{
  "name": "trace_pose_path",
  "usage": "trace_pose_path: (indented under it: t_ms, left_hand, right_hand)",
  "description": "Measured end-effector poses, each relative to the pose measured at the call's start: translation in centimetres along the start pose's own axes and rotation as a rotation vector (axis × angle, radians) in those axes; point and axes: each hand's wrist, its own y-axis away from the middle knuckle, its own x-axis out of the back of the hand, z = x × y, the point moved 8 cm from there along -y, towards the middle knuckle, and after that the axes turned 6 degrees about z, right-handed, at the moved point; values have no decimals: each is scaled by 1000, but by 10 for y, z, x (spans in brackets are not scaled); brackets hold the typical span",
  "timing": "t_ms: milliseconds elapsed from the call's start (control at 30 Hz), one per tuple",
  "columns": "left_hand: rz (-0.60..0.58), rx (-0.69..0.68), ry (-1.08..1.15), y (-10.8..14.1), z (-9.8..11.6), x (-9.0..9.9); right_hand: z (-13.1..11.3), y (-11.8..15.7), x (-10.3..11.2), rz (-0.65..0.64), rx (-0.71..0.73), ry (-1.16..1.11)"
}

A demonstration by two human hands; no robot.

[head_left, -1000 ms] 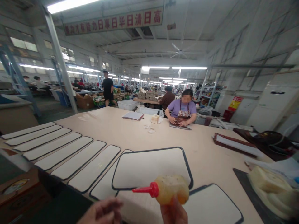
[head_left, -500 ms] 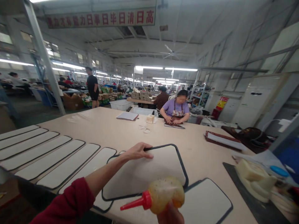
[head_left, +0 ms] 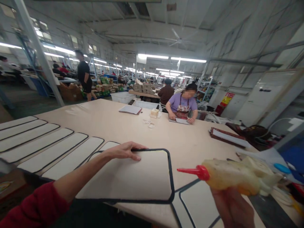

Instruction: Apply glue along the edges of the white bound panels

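Observation:
My left hand (head_left: 124, 150) grips the top edge of a pale rectangular panel (head_left: 137, 180) with rounded corners and a black border. Its thumb lies on the face; the other fingers are mostly hidden behind the edge. The panel is tilted up over the table's near edge. To its right, my right hand (head_left: 234, 205) is wrapped round a translucent squeeze bottle (head_left: 228, 174) of yellowish liquid. The bottle lies nearly level, its red nozzle (head_left: 192, 171) pointing left toward the panel, apart from it. Below the bottle are more bordered panels (head_left: 201, 202), partly covered.
Similar panels (head_left: 42, 136) lie in a row along the left of the table (head_left: 114, 126). Across it, a person in purple (head_left: 182, 106) handles a brown and white piece. A small cream block (head_left: 154, 113), a flat stack (head_left: 130, 109) and a brown piece (head_left: 228, 137) also lie there.
My right hand has carried the bottle to the right, away from the panel. My left hand and the panel have shifted left in view. The view has tilted down slightly.

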Motion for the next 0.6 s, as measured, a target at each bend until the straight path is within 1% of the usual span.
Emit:
trace_pose_path:
  t_ms: [67, 133, 200, 300, 367, 500, 600]
  left_hand:
    - [-54, 18, -24, 7, 5, -2]
    - [-110, 21, -31, 12, 12, -4]
    - [-166, 25, -19, 16, 17, -7]
    - [-236, 52, -7, 20, 22, -10]
    - [-264, 68, 8, 22, 25, -12]
    - [-292, 92, 35, 22, 25, -12]
    - [-292, 93, 31, 20, 24, -13]
  right_hand:
    - [-9, -7, -23, -123, 23, 65]
    - [-12, -13, -38, -232, 37, 101]
    - [-13, -18, -44, -294, 56, 118]
    - [-12, -23, -47, -382, 55, 138]
    - [-10, -26, -46, -404, 27, 153]
    - [-8, -29, -41, -393, -6, 168]
    - [-6, -31, -38, -383, -43, 174]
